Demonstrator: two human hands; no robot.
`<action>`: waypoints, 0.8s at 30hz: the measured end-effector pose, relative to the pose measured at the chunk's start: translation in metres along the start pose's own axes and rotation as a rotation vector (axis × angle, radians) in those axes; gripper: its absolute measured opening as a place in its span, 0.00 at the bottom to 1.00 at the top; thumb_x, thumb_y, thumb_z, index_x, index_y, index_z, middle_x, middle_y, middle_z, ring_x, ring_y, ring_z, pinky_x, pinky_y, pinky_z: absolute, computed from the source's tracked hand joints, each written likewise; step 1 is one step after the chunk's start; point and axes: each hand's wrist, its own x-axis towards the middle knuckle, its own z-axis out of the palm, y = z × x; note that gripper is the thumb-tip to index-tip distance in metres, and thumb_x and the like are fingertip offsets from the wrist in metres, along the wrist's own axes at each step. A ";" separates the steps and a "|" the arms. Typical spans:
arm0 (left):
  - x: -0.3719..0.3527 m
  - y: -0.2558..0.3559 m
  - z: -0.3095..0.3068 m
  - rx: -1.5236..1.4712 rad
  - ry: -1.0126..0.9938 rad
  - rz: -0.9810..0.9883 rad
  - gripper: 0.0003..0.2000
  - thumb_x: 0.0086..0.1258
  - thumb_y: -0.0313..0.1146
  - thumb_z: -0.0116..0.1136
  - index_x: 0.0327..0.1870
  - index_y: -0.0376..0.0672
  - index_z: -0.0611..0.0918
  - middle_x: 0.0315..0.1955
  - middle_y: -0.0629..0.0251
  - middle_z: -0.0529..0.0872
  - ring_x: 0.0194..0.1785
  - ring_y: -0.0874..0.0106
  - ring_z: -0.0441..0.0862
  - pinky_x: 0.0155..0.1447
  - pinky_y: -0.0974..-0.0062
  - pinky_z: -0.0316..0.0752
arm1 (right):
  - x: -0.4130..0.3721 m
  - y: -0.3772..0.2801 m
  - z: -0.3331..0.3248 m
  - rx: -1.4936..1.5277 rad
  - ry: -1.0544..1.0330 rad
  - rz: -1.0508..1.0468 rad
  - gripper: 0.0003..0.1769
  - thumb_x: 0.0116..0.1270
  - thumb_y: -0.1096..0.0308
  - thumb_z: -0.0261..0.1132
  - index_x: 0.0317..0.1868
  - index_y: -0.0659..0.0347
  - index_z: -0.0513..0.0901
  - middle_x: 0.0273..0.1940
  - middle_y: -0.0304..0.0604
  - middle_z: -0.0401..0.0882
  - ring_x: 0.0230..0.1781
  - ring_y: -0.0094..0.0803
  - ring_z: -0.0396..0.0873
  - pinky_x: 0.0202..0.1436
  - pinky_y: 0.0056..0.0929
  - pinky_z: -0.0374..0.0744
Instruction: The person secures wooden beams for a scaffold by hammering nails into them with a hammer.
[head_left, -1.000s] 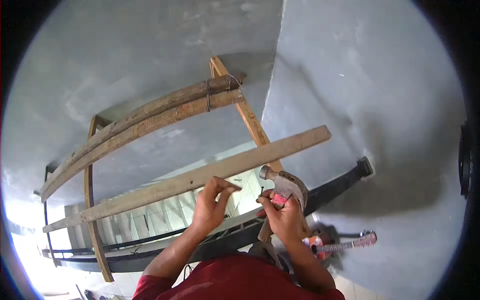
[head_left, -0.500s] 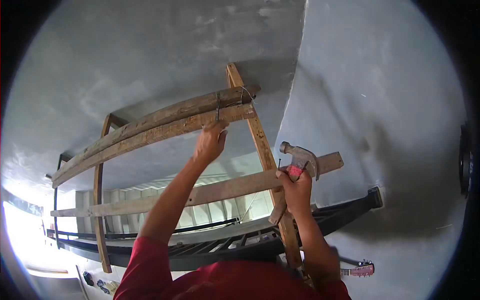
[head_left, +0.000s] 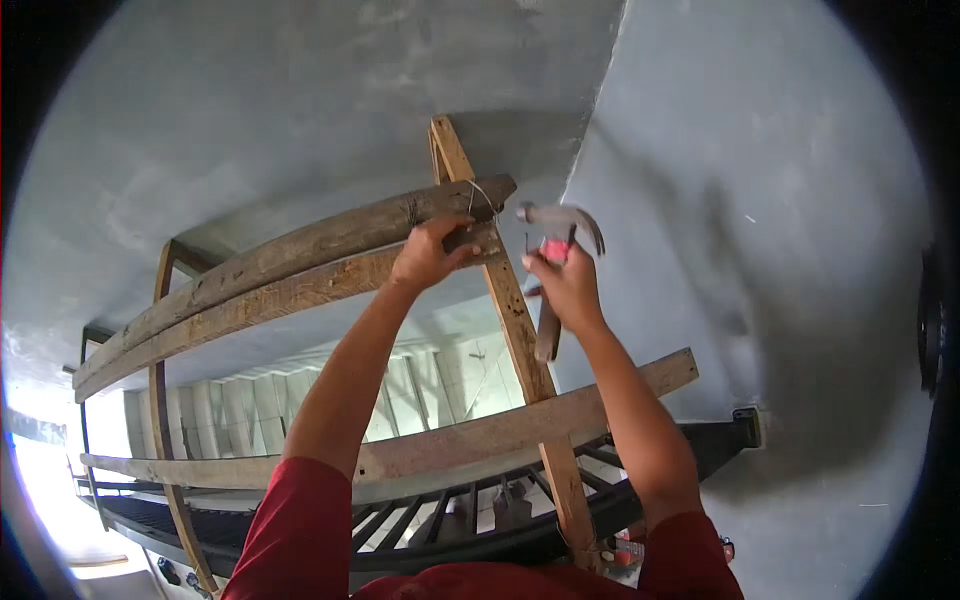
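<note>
My left hand (head_left: 432, 255) is at the right part of the upper wooden plank (head_left: 300, 283), fingers bent over its face and thumb lower down. Directly above that plank runs a round, weathered wooden pole (head_left: 330, 225), with wire (head_left: 480, 195) looped near its end. Just right of the plank's end, my right hand (head_left: 568, 285) is closed around a claw hammer (head_left: 547, 335), gripping high near its metal head. A thin nail (head_left: 527, 243) stands up from between my right thumb and finger. Another dark nail-like piece shows beside the hammer head.
An upright wooden post (head_left: 515, 310) stands behind the plank ends, with another post (head_left: 162, 400) at left. A lower board (head_left: 450, 437) crosses the posts. Below are black metal railings (head_left: 440, 515). Grey walls (head_left: 760, 200) rise behind and to the right.
My right hand has raised the hammer and nail from the lower board to beside the upper plank's end. My left hand has shifted right along the plank. The view has tilted up.
</note>
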 end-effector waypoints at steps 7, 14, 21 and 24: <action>0.006 0.004 -0.007 -0.309 0.082 -0.253 0.20 0.63 0.34 0.72 0.56 0.39 0.84 0.49 0.53 0.88 0.51 0.64 0.87 0.56 0.68 0.80 | 0.047 0.026 0.019 -0.082 -0.095 -0.004 0.12 0.62 0.71 0.72 0.39 0.69 0.80 0.33 0.45 0.84 0.29 0.31 0.85 0.27 0.31 0.87; 0.018 0.024 0.018 -0.422 0.039 -0.321 0.15 0.70 0.37 0.68 0.50 0.36 0.88 0.38 0.66 0.90 0.41 0.80 0.83 0.48 0.76 0.78 | 0.065 0.030 0.023 -0.436 -0.160 -0.038 0.17 0.64 0.64 0.73 0.43 0.71 0.81 0.36 0.45 0.86 0.31 0.31 0.86 0.29 0.30 0.87; 0.020 0.027 0.011 -0.439 0.016 -0.394 0.13 0.70 0.37 0.68 0.46 0.37 0.88 0.34 0.66 0.90 0.38 0.81 0.81 0.45 0.77 0.77 | 0.052 0.028 0.026 -0.456 -0.035 -0.250 0.19 0.54 0.61 0.76 0.37 0.68 0.83 0.35 0.59 0.85 0.39 0.56 0.84 0.43 0.45 0.81; 0.016 0.028 0.006 -0.326 0.063 -0.361 0.13 0.69 0.37 0.68 0.45 0.36 0.88 0.33 0.66 0.90 0.37 0.81 0.82 0.45 0.76 0.78 | 0.042 0.026 0.014 -0.502 -0.067 -0.279 0.16 0.64 0.65 0.73 0.38 0.71 0.80 0.25 0.45 0.84 0.21 0.30 0.84 0.24 0.29 0.80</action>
